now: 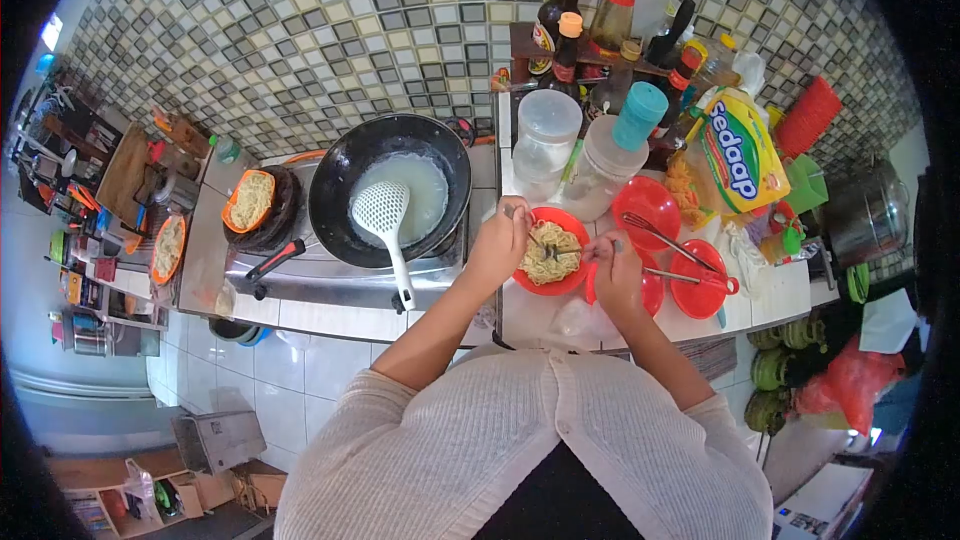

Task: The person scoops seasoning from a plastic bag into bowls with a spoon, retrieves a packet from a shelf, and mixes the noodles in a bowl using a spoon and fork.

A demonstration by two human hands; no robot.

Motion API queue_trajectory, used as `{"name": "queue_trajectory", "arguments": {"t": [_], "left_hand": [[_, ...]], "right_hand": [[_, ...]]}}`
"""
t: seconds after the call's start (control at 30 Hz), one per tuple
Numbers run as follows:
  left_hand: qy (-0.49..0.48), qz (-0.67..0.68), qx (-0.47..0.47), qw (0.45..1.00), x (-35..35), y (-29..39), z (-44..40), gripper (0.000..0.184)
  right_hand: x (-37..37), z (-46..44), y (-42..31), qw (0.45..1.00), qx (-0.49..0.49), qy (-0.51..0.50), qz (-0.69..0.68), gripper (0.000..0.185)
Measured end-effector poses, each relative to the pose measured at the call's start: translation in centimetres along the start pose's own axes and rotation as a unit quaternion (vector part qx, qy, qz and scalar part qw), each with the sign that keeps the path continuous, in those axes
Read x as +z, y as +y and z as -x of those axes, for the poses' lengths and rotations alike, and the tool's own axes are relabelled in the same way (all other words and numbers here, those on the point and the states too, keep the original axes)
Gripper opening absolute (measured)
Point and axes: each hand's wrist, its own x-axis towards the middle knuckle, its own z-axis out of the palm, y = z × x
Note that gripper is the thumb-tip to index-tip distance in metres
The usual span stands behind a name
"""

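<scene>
A red bowl (541, 289) of cooked noodles (541, 267) sits on the tiled counter in front of me. Left of it, my left hand (503, 243) is closed around a thin metal piece of cutlery that reaches into the noodles. From the other side, my right hand (617, 270) grips a second metal piece of cutlery (570, 250), its end in the noodles too. I cannot tell whether either is a fork or a spoon. Just beyond the bowl stand a lidded clear jar (547, 140) and a second clear container (602, 172).
A black wok (330, 230) with cloudy liquid and a white slotted skimmer (381, 208) rests on the stove (340, 286). Plates of noodles (249, 202) stand further left. Right are red bowls (648, 205), a whisk (665, 233), a Sedaap pack (735, 152) and sauce bottles (613, 8).
</scene>
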Motion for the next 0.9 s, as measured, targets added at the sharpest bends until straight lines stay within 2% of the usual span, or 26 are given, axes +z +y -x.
{"name": "queue_trajectory", "arguments": {"t": [0.03,0.1,0.23,0.43,0.47,0.5,0.53,0.57,0.6,0.63,0.67,0.73,0.83,0.9], "left_hand": [[0.001,-0.051,0.014,0.999,-0.2,0.4,0.1,0.02],[-0.009,-0.053,-0.008,0.999,-0.8,1.3,0.2,0.019],[-0.019,-0.056,-0.028,0.998,-1.9,1.8,0.1,0.017],[-0.007,-0.084,-0.015,0.996,-2.3,2.0,-0.1,0.016],[-0.006,-0.085,-0.015,0.996,-2.2,1.5,-0.2,0.016],[-0.005,-0.036,-0.026,0.999,-1.9,0.7,-0.2,0.016],[-0.003,0.012,-0.037,0.999,-1.7,-0.1,-0.2,0.016],[-0.002,0.012,-0.036,0.999,-1.5,-1.0,-0.2,0.016],[0.009,0.072,-0.052,0.996,-1.4,-1.6,-0.3,0.017],[0.019,0.133,-0.066,0.989,-1.2,-2.3,-0.4,0.018],[0.019,0.133,-0.064,0.989,-0.9,-2.8,-0.4,0.018],[0.042,0.259,-0.094,0.961,-0.8,-2.9,-0.5,0.019],[0.061,0.263,-0.075,0.96,-1.7,-1.6,-1.0,0.019],[0.075,0.289,-0.07,0.952,-2.5,0.6,-1.4,0.018]], "right_hand": [[-0.1,0.0,-0.3,1.0,0.001,-0.001,-0.001,0.02],[-0.7,-0.4,-1.1,0.997,-0.029,-0.014,0.07,0.018],[-1.9,-1.1,-1.5,0.998,-0.026,0.013,0.049,0.017],[-1.9,-1.1,0.6,0.994,0.078,0.045,-0.06,0.018],[-1.8,-1.1,1.6,0.978,0.136,0.07,-0.143,0.018],[-1.6,-1.1,2.5,0.951,0.192,0.094,-0.223,0.018],[-1.4,-1.0,3.0,0.951,0.191,0.093,-0.223,0.018],[-1.2,-0.8,3.5,0.926,0.222,0.106,-0.287,0.019],[-1.1,-0.5,3.9,0.895,0.253,0.12,-0.349,0.02],[-1.1,-0.4,4.3,0.895,0.252,0.121,-0.349,0.02],[-1.1,-0.3,4.6,0.88,0.264,0.129,-0.372,0.021],[-1.3,-0.5,4.3,0.865,0.275,0.137,-0.396,0.021],[-2.3,-1.0,3.4,0.844,0.287,0.157,-0.424,0.022],[-3.1,-1.5,3.3,0.828,0.258,0.174,-0.466,0.02]]}}
